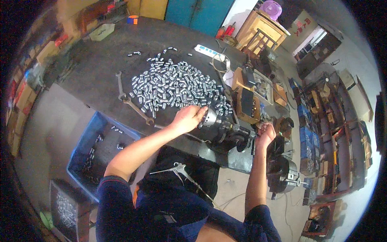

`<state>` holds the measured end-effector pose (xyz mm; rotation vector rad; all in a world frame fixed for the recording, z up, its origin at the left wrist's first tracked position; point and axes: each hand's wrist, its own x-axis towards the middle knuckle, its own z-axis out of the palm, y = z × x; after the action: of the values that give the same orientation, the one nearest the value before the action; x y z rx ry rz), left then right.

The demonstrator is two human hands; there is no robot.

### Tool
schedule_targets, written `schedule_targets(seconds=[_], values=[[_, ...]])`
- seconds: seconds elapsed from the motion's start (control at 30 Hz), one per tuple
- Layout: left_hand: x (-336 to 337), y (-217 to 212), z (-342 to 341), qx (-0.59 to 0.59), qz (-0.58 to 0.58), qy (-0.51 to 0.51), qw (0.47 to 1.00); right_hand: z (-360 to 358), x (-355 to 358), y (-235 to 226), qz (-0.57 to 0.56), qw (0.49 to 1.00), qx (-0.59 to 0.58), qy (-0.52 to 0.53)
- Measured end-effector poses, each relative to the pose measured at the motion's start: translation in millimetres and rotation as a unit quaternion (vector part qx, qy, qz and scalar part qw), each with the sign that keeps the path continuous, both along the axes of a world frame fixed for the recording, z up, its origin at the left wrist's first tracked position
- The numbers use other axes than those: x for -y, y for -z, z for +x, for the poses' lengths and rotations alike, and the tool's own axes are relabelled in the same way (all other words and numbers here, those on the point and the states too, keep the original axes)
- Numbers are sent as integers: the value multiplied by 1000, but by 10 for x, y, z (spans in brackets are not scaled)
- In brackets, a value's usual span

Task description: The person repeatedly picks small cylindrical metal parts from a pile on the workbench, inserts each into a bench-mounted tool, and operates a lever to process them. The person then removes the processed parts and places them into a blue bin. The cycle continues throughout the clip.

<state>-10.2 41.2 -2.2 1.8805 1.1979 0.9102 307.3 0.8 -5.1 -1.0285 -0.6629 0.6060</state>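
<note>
My left hand (188,119) is closed, fingertips and thumb together against the near-left face of a round metal chuck (209,118). Whatever lies between those fingers is hidden. The chuck belongs to a small dark bench machine (234,132) at the table's front edge. At that machine's right end my right hand (266,134) is curled into a fist; its grip is too small to make out. Just beyond the chuck, a wide heap of short shiny metal sleeves (177,82) covers the tabletop.
Two open-end wrenches (120,86) (139,111) lie left of the heap. A blue bin (82,151) with some sleeves stands below the table's edge. An air blow gun (177,169) rests near my lap. Behind are a power strip (209,51) and boxes (246,107); shelves (334,149) line the right.
</note>
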Motion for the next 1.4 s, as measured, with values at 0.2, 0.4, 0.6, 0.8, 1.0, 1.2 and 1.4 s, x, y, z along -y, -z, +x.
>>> schedule_targets(seconds=[0.2,0.4,0.6,0.8,1.0,1.2,1.4], values=[[80,14,130,-18,33,-91,995,13,-9,-2,-8,1000,8,25],[118,-87,163,28,-46,-118,992,-11,-45,0,-5,997,3,70],[30,-21,75,85,-158,-78,981,-266,735,-91,8,998,-14,57],[25,-87,22,146,-184,-30,972,-144,727,708,-98,992,-51,57],[-6,-79,-17,128,-173,-5,977,507,-257,938,18,943,320,84],[86,-51,-369,147,-211,-36,966,-191,212,-204,45,997,-21,53],[480,381,-1475,94,-234,-190,949,-130,934,466,21,998,-57,12]])
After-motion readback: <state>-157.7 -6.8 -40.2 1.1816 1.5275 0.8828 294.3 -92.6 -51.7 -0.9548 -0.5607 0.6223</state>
